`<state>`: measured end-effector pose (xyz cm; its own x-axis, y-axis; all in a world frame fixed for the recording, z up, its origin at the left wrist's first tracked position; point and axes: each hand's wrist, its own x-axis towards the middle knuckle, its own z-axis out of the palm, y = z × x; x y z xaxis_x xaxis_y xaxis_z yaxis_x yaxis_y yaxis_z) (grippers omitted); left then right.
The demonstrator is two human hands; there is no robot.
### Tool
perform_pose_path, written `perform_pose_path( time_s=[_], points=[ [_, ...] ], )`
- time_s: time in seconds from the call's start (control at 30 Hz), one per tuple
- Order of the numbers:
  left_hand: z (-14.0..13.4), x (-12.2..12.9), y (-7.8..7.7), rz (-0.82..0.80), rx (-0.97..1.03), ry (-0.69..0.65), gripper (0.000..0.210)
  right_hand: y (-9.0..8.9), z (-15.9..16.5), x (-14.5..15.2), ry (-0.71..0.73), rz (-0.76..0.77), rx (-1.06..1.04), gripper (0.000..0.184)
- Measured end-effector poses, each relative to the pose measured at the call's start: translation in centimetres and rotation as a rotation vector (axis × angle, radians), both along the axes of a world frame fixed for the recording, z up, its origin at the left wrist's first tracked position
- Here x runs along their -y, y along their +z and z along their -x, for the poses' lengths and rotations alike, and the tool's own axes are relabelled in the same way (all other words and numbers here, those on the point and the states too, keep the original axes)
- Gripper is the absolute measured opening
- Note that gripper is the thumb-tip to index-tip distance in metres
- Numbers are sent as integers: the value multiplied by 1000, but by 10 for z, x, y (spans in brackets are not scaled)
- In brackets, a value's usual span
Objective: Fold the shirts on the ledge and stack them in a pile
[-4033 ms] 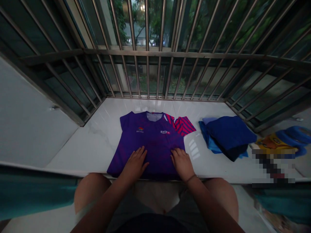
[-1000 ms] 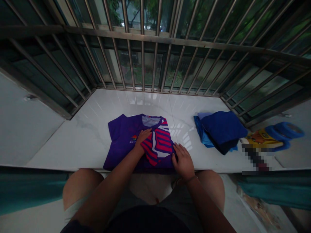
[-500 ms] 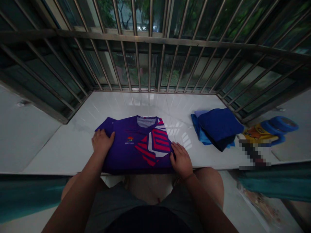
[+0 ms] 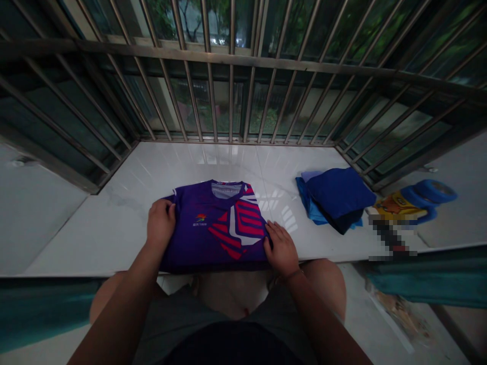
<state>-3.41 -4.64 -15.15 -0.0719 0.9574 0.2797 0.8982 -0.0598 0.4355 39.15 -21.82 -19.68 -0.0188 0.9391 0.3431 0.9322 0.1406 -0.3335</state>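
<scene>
A: Largest entry?
B: Window bars (image 4: 232, 59), metal, one horizontal rail across the uprights.
A: Below them?
B: White ledge (image 4: 114, 228), glossy.
A: Next in size?
B: Purple shirt (image 4: 198, 248), one, on the ledge at its near edge; collar towards the bars, red-striped sleeve laid across the front.
A: Beside it?
B: Folded clothes (image 4: 340, 195), one pile, blues, to the right of the shirt and apart from it.
A: Then?
B: Container (image 4: 403, 204), yellow and blue, just right of the pile.
A: Hands?
B: Left hand (image 4: 162, 223), fingers curled at the shirt's left edge (whether they pinch the cloth, I cannot tell). Right hand (image 4: 282, 248), palm down, fingers loosely extended on the right edge, gripping nothing.
A: Smallest?
B: Emblem (image 4: 200, 218), multicoloured, on the shirt's chest, lettering beneath.
</scene>
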Motion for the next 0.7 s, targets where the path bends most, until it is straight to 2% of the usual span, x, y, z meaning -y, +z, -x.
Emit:
perform_pose_path(
  time_s=[0.13,0.2,0.3,0.4,0.53,0.7],
  points=[
    [-30,41,-6,-17,34,-468,36,0,0,1,-1,-11,-19,52],
    [-39,59,-15,-5,-10,-603,36,0,0,1,-5,-14,-16,50],
    [-39,69,-29,-1,-57,-567,42,1,1,1,-7,-10,-9,49],
    [-31,61,-38,-4,-47,-477,48,1,1,1,-3,-3,-14,50],
    [-20,49,-39,0,-25,-497,46,1,1,1,-6,10,-7,48],
    [-19,50,-38,4,-9,-488,42,1,1,1,-5,-11,-7,48]
  ],
)
